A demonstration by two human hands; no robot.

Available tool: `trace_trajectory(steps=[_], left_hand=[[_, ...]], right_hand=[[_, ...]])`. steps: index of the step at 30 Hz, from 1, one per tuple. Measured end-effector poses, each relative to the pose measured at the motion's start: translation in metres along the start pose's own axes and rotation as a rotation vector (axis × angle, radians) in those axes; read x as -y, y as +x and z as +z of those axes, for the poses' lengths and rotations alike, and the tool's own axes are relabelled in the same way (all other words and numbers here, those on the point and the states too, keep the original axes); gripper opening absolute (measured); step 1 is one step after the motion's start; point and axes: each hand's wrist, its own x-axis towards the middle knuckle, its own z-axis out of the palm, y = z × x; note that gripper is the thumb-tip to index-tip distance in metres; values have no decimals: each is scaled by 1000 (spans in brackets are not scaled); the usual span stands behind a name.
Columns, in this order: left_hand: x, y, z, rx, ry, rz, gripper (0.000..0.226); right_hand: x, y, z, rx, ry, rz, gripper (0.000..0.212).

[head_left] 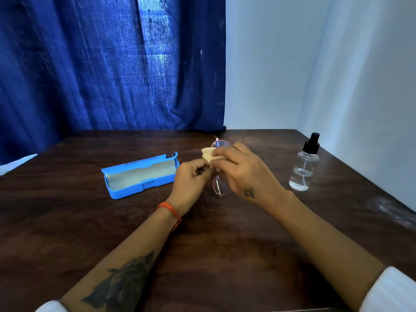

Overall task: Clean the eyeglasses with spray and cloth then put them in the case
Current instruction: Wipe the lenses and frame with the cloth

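Tattooed forearms reach over the desk (225,244) to the eyeglasses (219,185), held above it mid-wipe. Left hand (191,179) pinches the frame; right hand (245,170) presses the cloth (208,154) on the far lens. Hard rubbing could twist the thin frame or loosen the grip, dropping it short of the open case (139,176).

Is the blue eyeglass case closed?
No, the blue case lies open on the table, its pale lining showing and nothing inside.
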Motion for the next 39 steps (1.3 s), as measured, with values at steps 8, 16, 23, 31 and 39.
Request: trace_trajectory(steps=[8, 16, 23, 31, 39], left_hand=[[1, 5, -2, -35, -216, -23, 12], [6, 3, 1, 0, -257, -29, 11], [5, 3, 1, -67, -300, -51, 16], [4, 6, -1, -170, -510, -153, 10], [3, 3, 13, -231, -583, -145, 8]], right_hand=[[-21, -25, 4, -323, 362, 481, 19], [-6, -22, 18, -103, 307, 458, 12], [-7, -21, 10, -12, 758, 938, 6], [-4, -15, 4, -94, 1599, 1572, 9], [18, -5, 11, -175, 2180, 1566, 25]])
